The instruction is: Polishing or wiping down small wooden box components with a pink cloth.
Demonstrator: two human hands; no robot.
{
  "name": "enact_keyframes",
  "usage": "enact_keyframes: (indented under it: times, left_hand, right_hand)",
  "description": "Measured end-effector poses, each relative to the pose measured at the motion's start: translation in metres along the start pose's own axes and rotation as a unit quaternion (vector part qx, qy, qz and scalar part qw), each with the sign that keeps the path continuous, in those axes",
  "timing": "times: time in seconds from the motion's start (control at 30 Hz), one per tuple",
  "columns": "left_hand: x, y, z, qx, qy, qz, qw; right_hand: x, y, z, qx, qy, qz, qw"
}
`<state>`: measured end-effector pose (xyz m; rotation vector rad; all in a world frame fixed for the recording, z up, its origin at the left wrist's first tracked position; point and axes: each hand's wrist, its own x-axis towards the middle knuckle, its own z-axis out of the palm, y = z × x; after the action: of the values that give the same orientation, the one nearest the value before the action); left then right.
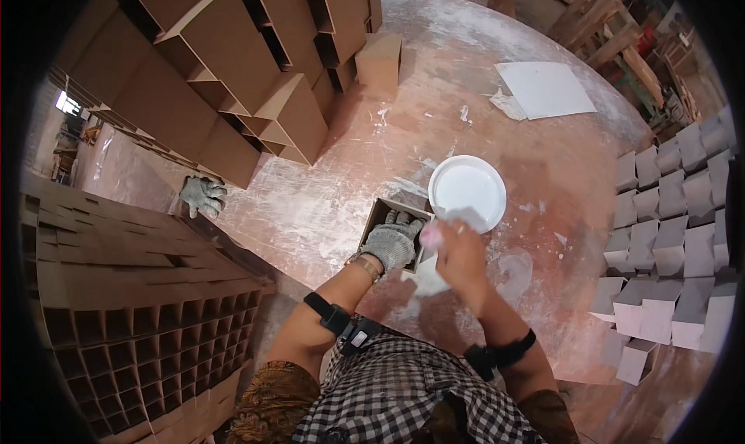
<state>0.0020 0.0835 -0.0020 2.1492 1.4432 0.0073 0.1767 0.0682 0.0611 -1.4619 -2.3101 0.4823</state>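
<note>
**Gloved hand on the box, bare hand at the white bowl**

Far to my left stands a low stack of brown cardboard grids [147, 320], its cells open toward me. Above it, unpainted brown box pieces [233, 79] lean in rows across the upper left of the table [481, 126], and a spare grey glove [203, 195] lies by itself at their foot.

My left hand [390, 242] wears a grey knit glove and grips the near edge of a small open brown box [384, 211] — fingers curled over its rim, holding it steady on the dusty, white-smeared table. My right hand [459, 254] is bare and closed around a small pinkish pad [431, 234], held just beside the box and at the lower rim of a round white bowl [468, 190] of white paint. The bowl sits on the table right behind the box, touching or nearly touching its corner.

Further back lies a white sheet [545, 88] with a crumpled scrap beside it. Along the right edge, whitish-grey painted boxes [671, 250] stand packed in rows, well apart from my hands.
</note>
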Motion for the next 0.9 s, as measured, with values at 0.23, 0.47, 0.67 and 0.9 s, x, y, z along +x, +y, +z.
enact_keyframes:
  times: [0.23, 0.47, 0.67, 0.9]
  left_hand:
    - [-0.006, 0.009, -0.006, 0.013, 0.028, -0.025, 0.999]
    - [-0.013, 0.003, 0.005, -0.005, 0.048, -0.024, 0.999]
    - [-0.018, 0.009, 0.003, -0.015, 0.077, -0.009, 0.997]
    - [-0.036, 0.009, -0.011, -0.005, 0.045, 0.013, 0.999]
  right_hand:
    - [-0.066, -0.024, -0.013, 0.040, -0.089, -0.145, 0.985]
    - [0.004, -0.007, -0.023, -0.039, 0.079, -0.123, 0.989]
    - [-0.060, -0.024, 0.005, -0.036, -0.006, -0.201, 0.979]
    - [-0.098, 0.020, 0.007, 0.254, -0.068, -0.113, 0.958]
